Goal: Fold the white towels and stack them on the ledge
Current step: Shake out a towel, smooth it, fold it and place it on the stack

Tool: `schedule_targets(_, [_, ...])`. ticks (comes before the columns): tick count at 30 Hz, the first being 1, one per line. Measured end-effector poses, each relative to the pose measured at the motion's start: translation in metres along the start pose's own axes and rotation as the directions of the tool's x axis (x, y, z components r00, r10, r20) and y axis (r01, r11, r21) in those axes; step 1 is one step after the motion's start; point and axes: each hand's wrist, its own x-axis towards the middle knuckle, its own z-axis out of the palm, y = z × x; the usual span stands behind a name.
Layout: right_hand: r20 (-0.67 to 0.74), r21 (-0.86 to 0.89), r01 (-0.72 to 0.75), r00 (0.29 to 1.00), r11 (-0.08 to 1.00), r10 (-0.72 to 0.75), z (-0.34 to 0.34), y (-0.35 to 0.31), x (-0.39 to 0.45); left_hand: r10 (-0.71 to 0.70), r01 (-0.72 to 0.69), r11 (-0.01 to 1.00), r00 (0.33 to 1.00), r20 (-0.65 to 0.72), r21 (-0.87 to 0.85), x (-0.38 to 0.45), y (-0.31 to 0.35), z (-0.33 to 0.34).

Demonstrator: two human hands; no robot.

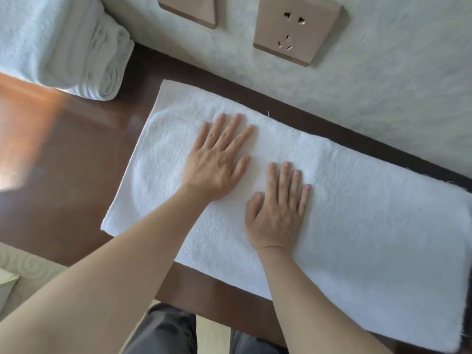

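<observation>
A long white towel (357, 221) lies flat along the dark brown wooden ledge (84, 180), folded into a strip that runs from the left middle to the right edge of the view. My left hand (217, 159) presses flat on its middle with fingers spread and straight. Just to the right and nearer to me, my right hand (278, 205) lies flat on the towel too, fingers straight and close together. A stack of folded white towels (63, 47) sits on the ledge at the far left corner.
A textured white wall (383, 98) runs along the back of the ledge, with a bronze socket plate (298, 26) and a switch plate (189, 8). The towel's near edge overhangs the ledge front. Grey trousers (166, 330) and pale floor show below.
</observation>
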Motion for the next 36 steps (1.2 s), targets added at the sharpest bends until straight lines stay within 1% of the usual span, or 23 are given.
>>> schedule_targets(2, [-0.006,0.012,0.005,1.0,1.0,-0.005,0.0,0.0,-0.001,-0.1,0.1,0.995,0.995,-0.016,-0.001,-0.006,-0.004,-0.002])
schedule_targets(5, [-0.02,0.036,0.016,1.0,0.999,-0.015,0.0,0.0,-0.001,-0.222,0.218,0.973,0.974,-0.041,-0.07,-0.045,-0.004,-0.001])
schedule_targets(6, [-0.025,0.044,0.018,1.0,0.999,-0.017,0.0,0.0,-0.001,-0.225,0.22,0.972,0.972,-0.06,-0.085,-0.067,0.001,0.0])
schedule_targets(8, [-0.026,0.059,0.017,1.0,0.998,-0.016,-0.001,0.002,0.0,-0.165,0.16,0.985,0.983,-0.084,-0.057,-0.115,0.017,0.007])
schedule_targets(10, [0.002,0.064,0.015,1.0,0.998,-0.015,-0.001,0.001,0.0,-0.099,0.099,0.995,0.994,-0.049,-0.006,-0.151,0.012,0.012])
schedule_targets(13, [0.045,0.055,0.008,0.999,0.998,-0.011,-0.001,0.002,-0.001,-0.173,0.172,0.985,0.985,0.021,0.003,-0.171,-0.033,0.008])
schedule_targets(15, [0.065,0.066,0.007,0.998,0.998,-0.011,-0.001,0.003,-0.002,-0.326,0.326,0.945,0.945,0.029,0.0,-0.171,-0.06,0.0])
schedule_targets(17, [0.088,0.111,0.01,0.996,0.994,-0.019,-0.004,0.004,-0.002,-0.518,0.519,0.854,0.855,0.021,-0.029,-0.167,-0.069,-0.007])
schedule_targets(18, [0.091,0.153,0.015,0.995,0.988,-0.029,-0.007,0.005,-0.002,-0.581,0.581,0.813,0.814,-0.004,-0.035,-0.163,-0.065,-0.01])
schedule_targets(19, [0.093,0.211,0.012,0.995,0.977,-0.032,-0.01,0.006,-0.002,-0.603,0.601,0.798,0.797,-0.04,-0.039,-0.156,-0.056,-0.012])
schedule_targets(20, [0.102,0.286,-0.001,0.994,0.958,-0.029,-0.014,0.006,-0.001,-0.578,0.575,0.816,0.812,-0.078,-0.055,-0.149,-0.041,-0.014])
schedule_targets(22, [0.111,0.456,-0.038,0.994,0.889,-0.014,-0.022,0.008,-0.001,-0.422,0.409,0.905,0.899,-0.117,-0.12,-0.132,-0.004,-0.013])
schedule_targets(24, [0.104,0.632,-0.075,0.995,0.772,0.012,-0.029,0.013,0.0,-0.207,0.192,0.968,0.975,-0.083,-0.164,-0.121,0.035,-0.002])
schedule_targets(25, [0.101,0.679,-0.083,0.995,0.729,0.019,-0.033,0.018,0.0,-0.105,0.098,0.984,0.994,-0.04,-0.148,-0.119,0.049,0.006])
schedule_targets(26, [0.093,0.679,-0.068,0.996,0.731,0.007,-0.036,0.026,-0.001,-0.028,0.029,0.994,1.0,0.007,-0.106,-0.119,0.058,0.014])
schedule_targets(27, [0.082,0.62,-0.031,0.996,0.784,-0.026,-0.038,0.037,-0.003,0.014,-0.011,0.998,0.999,0.039,-0.057,-0.12,0.061,0.019])
schedule_targets(28, [0.079,0.504,0.024,0.994,0.864,-0.073,-0.039,0.051,-0.005,0.014,-0.013,0.999,0.999,0.044,-0.031,-0.119,0.06,0.021])
schedule_targets(29, [0.095,0.363,0.075,0.989,0.929,-0.117,-0.04,0.067,-0.009,-0.029,0.03,0.999,0.999,0.029,-0.03,-0.119,0.059,0.022])
schedule_targets(30, [0.13,0.241,0.11,0.981,0.964,-0.144,-0.04,0.082,-0.012,-0.115,0.115,0.992,0.993,0.012,-0.054,-0.118,0.06,0.021])
schedule_targets(32, [0.199,0.115,0.154,0.964,0.981,-0.175,-0.042,0.103,-0.018,-0.323,0.319,0.933,0.946,0.0,-0.169,-0.111,0.069,0.016])
schedule_targets(33, [0.221,0.108,0.176,0.955,0.979,-0.196,-0.042,0.108,-0.019,-0.371,0.362,0.908,0.929,0.0,-0.211,-0.105,0.081,0.013])
schedule_targets(34, [0.238,0.123,0.187,0.948,0.975,-0.212,-0.041,0.111,-0.019,-0.35,0.339,0.914,0.937,-0.01,-0.225,-0.097,0.098,0.011])
schedule_targets(36, [0.261,0.165,0.184,0.939,0.969,-0.223,-0.042,0.116,-0.016,-0.148,0.136,0.967,0.988,-0.041,-0.215,-0.078,0.133,0.011])
